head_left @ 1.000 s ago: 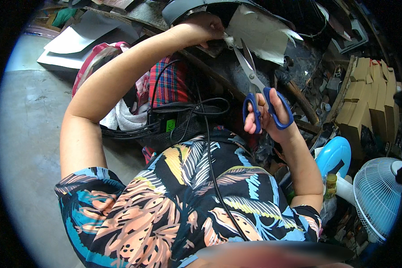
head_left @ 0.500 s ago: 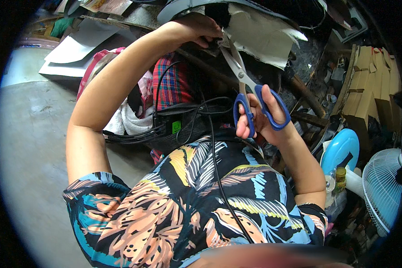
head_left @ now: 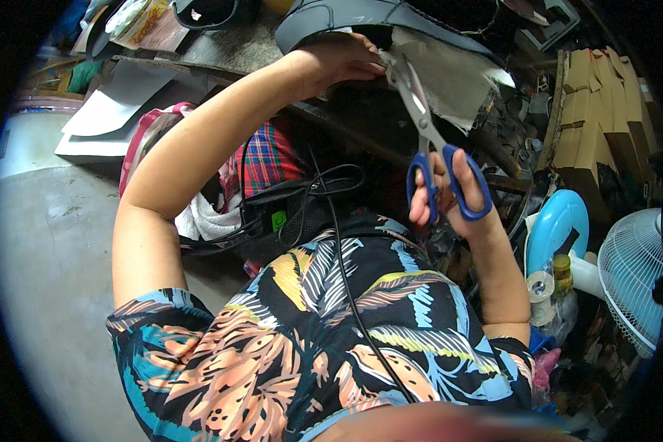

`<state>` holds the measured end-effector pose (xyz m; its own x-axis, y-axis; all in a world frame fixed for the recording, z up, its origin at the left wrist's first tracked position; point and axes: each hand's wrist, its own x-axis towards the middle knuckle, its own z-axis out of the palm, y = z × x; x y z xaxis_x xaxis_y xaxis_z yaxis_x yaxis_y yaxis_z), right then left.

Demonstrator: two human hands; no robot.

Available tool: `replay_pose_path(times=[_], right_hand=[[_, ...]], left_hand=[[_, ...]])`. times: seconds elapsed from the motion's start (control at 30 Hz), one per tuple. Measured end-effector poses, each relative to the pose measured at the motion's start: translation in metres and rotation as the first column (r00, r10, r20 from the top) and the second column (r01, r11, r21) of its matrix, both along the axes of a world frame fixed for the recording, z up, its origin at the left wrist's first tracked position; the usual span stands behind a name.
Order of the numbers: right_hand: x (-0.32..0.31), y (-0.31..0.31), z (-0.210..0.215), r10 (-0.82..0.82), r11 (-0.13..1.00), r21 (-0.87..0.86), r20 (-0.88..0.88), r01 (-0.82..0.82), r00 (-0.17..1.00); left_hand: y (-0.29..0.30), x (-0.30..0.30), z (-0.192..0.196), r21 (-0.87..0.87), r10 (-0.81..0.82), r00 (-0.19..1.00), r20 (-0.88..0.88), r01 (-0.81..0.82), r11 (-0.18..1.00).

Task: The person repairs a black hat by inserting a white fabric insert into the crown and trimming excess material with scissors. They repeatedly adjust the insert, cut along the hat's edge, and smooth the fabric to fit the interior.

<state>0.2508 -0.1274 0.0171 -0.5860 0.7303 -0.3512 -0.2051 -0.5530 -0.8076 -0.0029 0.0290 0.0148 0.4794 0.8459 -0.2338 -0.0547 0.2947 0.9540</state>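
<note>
**Scissors (head_left: 423,120) up at ragged cloth (head_left: 453,85)**

Right hand (head_left: 460,202) has fingers through the blue handles (head_left: 482,177), blades (head_left: 414,90) at the cloth's left edge, under a grey curved piece (head_left: 346,20). Left hand (head_left: 339,60) bunches there too; can't really tell what it's gripping.

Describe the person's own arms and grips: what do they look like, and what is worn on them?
The left arm and right arm are bare below short sleeves. The left sleeve is black with a teal, peach and light blue leaf-like print; the right sleeve is similarly printed. The left grip and right grip are ungloved hands.
</note>
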Motion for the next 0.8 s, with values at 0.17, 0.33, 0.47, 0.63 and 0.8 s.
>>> replay_pose_path(times=[0.17, 0.33, 0.47, 0.63, 0.8], right_hand=[[-0.009, -0.013, 0.002, 0.022, 0.991, -0.133, -0.049, -0.029, 0.999], [-0.030, -0.009, 0.002, -0.081, 0.981, -0.180, -0.049, 0.071, 0.996], [-0.044, -0.010, 0.003, -0.129, 0.971, -0.207, -0.017, 0.123, 0.991], [-0.056, -0.009, 0.006, -0.131, 0.980, -0.147, 0.047, 0.137, 0.990], [-0.064, -0.008, 0.006, -0.217, 0.969, -0.106, 0.079, 0.224, 0.973]], left_hand=[[-0.013, 0.002, 0.017, 0.016, 0.016, 0.984, -0.178, -0.014, 1.000], [-0.014, -0.002, 0.016, 0.081, -0.117, 0.959, -0.259, 0.142, 0.987], [-0.015, -0.003, 0.007, 0.071, -0.129, 0.964, -0.232, 0.149, 0.986], [-0.022, -0.002, 0.006, 0.081, -0.071, 0.955, -0.287, 0.098, 0.992], [-0.031, 0.002, 0.012, 0.239, 0.030, 0.920, -0.391, 0.070, 0.969]])
